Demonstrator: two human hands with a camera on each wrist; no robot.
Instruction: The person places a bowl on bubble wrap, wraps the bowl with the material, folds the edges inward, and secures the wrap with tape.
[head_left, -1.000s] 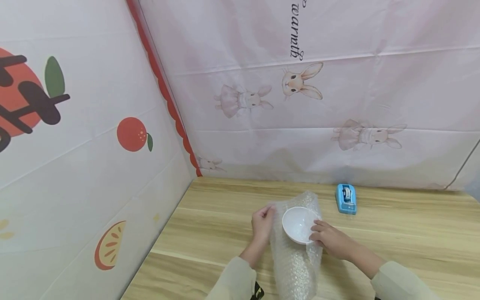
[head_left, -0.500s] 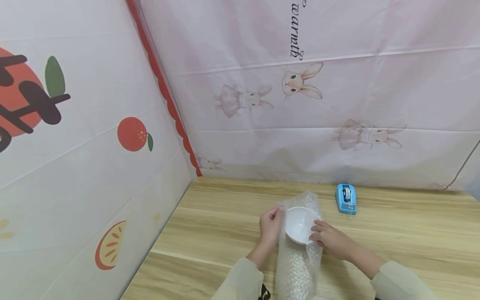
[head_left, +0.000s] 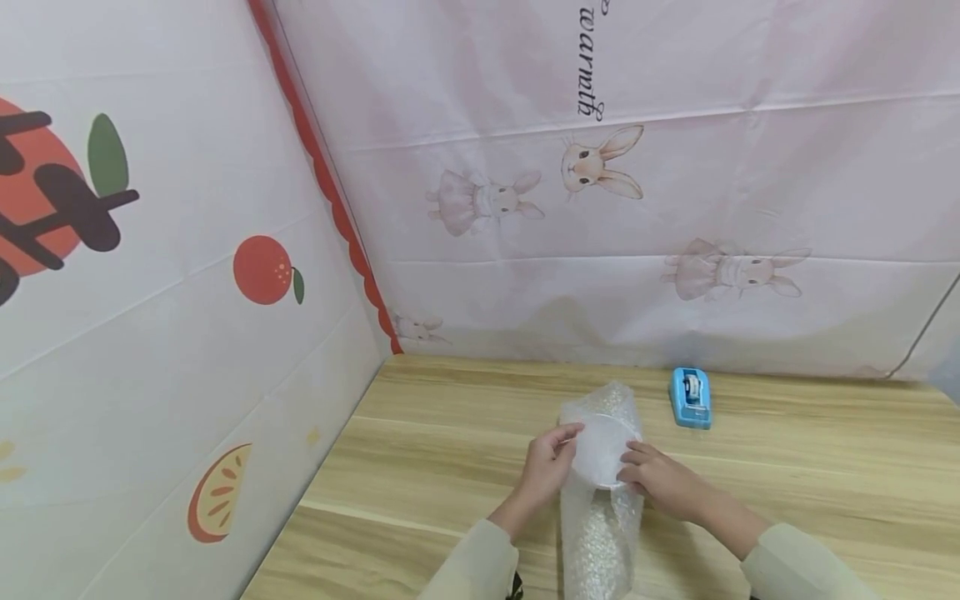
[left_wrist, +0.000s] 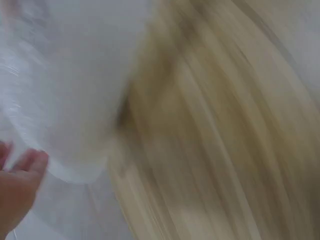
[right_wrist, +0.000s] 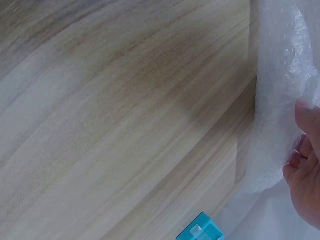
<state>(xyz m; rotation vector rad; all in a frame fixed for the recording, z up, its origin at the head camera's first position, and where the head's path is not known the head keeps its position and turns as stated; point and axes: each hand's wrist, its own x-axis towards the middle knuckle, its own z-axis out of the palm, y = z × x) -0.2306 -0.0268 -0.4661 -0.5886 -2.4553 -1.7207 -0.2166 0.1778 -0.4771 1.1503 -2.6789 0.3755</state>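
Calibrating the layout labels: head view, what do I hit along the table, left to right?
Left hand → bubble wrap → blue tape dispenser. Left out: white bowl, inside the wrap's span, and right hand, which overlaps the dispenser left to right.

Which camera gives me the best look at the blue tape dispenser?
The head view: the blue tape dispenser shows whole there, roll visible, on the table beyond the right hand. The right wrist view catches only part, cut off by the bottom edge; the left wrist view doesn't show it.
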